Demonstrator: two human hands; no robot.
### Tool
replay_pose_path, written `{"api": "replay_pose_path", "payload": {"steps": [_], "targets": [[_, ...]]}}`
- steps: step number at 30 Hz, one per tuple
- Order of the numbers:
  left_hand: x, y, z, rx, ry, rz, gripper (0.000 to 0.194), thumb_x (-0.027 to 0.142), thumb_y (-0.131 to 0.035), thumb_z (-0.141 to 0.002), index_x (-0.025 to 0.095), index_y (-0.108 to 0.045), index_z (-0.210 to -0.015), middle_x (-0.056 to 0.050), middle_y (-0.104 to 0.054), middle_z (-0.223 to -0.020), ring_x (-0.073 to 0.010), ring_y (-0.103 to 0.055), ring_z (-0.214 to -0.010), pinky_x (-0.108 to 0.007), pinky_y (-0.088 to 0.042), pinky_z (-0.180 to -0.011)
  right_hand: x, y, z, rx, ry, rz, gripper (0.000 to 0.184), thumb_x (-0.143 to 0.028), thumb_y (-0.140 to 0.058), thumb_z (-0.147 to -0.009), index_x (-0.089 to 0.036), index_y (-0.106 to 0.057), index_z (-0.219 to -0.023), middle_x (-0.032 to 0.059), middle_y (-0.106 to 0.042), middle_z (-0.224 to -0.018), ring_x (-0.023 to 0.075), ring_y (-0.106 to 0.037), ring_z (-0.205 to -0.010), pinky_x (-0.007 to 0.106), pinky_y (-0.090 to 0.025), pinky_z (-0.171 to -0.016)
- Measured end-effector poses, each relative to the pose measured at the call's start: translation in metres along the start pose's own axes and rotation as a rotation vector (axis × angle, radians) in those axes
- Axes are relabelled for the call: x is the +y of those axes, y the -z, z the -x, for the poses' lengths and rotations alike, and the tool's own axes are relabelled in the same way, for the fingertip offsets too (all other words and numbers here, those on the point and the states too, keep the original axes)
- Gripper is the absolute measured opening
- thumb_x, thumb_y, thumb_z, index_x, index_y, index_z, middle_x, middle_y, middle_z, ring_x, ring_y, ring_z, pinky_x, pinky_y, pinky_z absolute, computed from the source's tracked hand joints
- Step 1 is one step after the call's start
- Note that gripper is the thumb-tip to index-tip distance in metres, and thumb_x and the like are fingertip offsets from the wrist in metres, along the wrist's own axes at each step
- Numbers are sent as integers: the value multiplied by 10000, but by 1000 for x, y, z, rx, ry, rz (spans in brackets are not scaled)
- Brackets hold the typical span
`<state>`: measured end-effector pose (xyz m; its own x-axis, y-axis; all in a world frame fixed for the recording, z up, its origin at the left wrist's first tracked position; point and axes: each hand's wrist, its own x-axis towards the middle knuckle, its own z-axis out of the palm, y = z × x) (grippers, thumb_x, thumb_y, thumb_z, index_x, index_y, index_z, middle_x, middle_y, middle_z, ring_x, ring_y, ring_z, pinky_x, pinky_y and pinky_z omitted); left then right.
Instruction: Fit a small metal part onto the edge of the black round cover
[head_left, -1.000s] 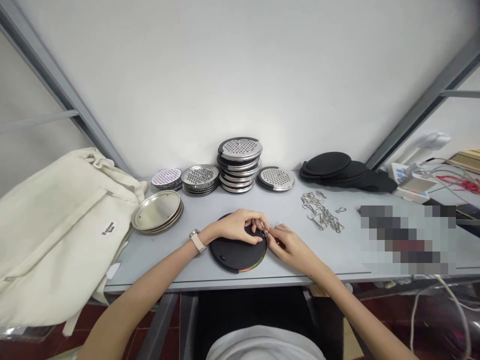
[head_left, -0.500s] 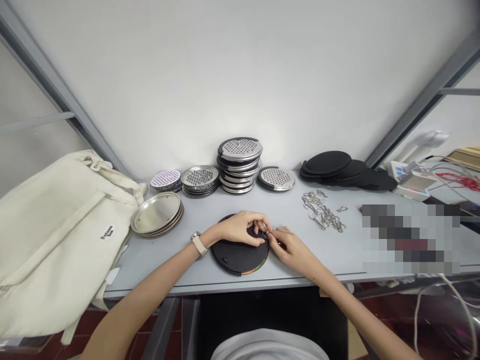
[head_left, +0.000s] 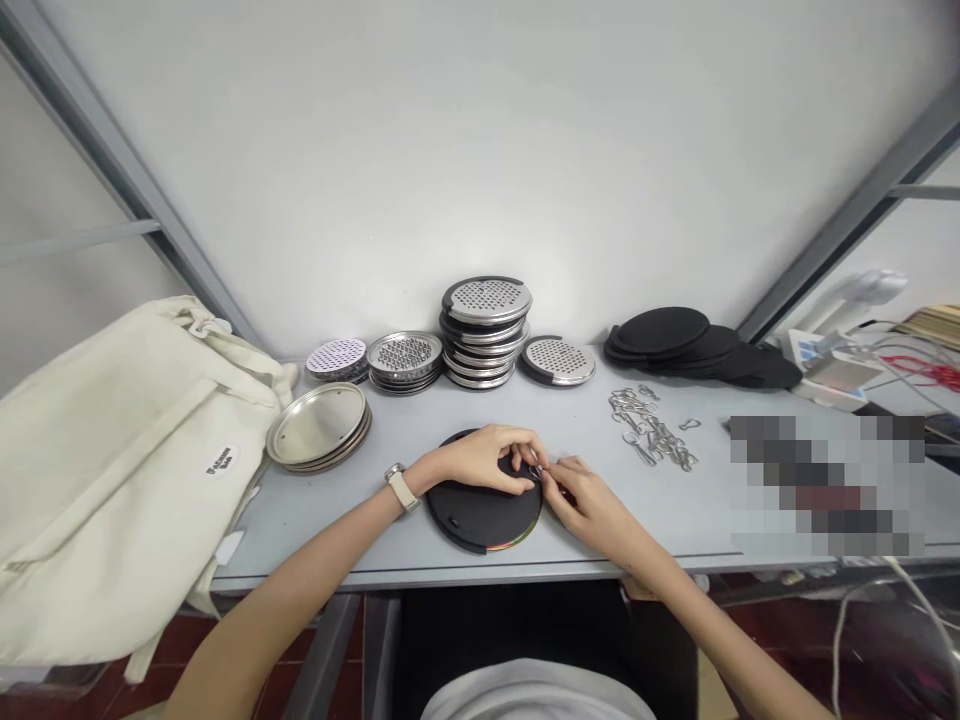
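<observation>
Fingers of left hand and right hand pinch a small silver metal fitting between them; a round flat black disc lies directly beneath the left fingers.

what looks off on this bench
Nothing looks damaged or spilled. The oddest thing is the pixelated patch hiding the right end of the bench, so what lies there cannot be told. The metal clips lie in a loose tangle, with one clip apart, and the cream canvas bag droops over the bench's left end.
</observation>
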<state>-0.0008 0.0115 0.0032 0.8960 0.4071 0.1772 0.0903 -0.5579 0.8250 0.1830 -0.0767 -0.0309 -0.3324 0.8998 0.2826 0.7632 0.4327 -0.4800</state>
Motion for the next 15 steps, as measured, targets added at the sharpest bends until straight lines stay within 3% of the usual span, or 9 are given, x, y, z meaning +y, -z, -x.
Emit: {"api": "replay_pose_path", "payload": {"steps": [15], "targets": [[1,-1,1,-3,-7,-32,322,98,-653,-698,152,-605,-1012,-41,-637,-961,-93,-531,-731,-220,-455,-718,-1,0,1,-27,-18,-15,312,-236,-328,-968,-198,-449,-684,11,-460,-618,183,-455,-661,324,-372,-689]]}}
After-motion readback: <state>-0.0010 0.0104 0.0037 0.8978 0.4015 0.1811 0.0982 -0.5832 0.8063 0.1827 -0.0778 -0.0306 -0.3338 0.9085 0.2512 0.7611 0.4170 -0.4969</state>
